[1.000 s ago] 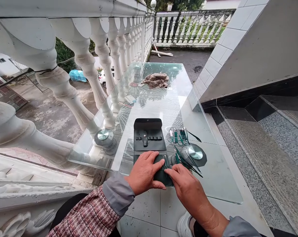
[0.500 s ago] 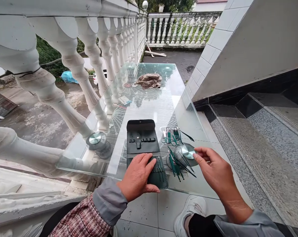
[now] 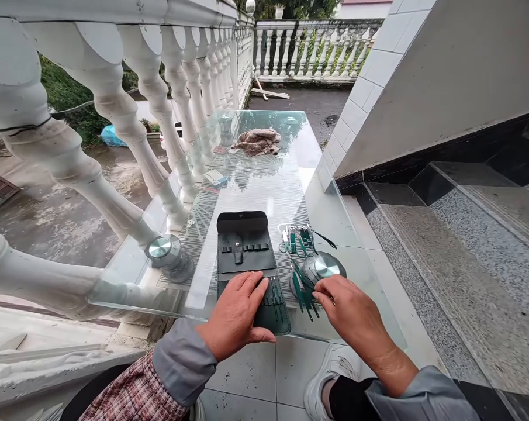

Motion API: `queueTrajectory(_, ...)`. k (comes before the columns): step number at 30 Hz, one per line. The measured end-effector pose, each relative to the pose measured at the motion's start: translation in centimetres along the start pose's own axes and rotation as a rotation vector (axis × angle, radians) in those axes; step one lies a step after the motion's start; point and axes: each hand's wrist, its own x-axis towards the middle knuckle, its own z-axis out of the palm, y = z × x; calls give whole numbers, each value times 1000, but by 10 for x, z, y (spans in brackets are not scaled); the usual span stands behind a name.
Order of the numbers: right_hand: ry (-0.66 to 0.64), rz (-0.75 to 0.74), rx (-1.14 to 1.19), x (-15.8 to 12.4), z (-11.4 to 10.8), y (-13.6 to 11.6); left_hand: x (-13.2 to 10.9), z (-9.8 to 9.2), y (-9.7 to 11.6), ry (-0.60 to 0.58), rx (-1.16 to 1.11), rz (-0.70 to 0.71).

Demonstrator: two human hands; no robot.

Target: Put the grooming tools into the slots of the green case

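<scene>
An unfolded dark green case (image 3: 249,234) lies on the glass table, with small loops across it and a few thin tools (image 3: 276,298) in its lower part. My left hand (image 3: 238,313) rests on the lower left of the case, fingers spread. To the right of the case is a bunch of green-handled tools (image 3: 304,292), with clippers and scissors (image 3: 297,241) above it. My right hand (image 3: 345,304) is at the right side of this bunch, thumb and forefinger pinched at the thin tools; what exactly they grip is too small to make out.
A crumpled brown cloth (image 3: 259,142) and a small card or packet (image 3: 215,178) lie farther back on the glass table (image 3: 255,193). A white balustrade (image 3: 132,128) runs along the left, and stone steps (image 3: 457,245) rise on the right.
My right hand has moved left and slightly down from the round metal disc to the green tools. My left hand stays on the case. The whole view has shifted slightly.
</scene>
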Motion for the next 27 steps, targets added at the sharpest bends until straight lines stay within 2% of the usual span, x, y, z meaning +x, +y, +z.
queueTrajectory(5, 20, -24, -46, 2, 0, -3, -1, 0, 1, 9, 3, 2)
queueTrajectory(10, 100, -5, 84, 6, -12, -4, -5, -4, 0, 10, 29, -5)
queueTrajectory(20, 88, 236, 445, 17, -17, -15, -9, -12, -6, 14, 23, -35)
queueTrajectory(24, 75, 252, 554, 19, -15, -20, -12, -28, -17, 51, -113, -89)
queueTrajectory(27, 72, 285, 647, 22, -11, -21, -17, -46, -27, 197, -235, -242)
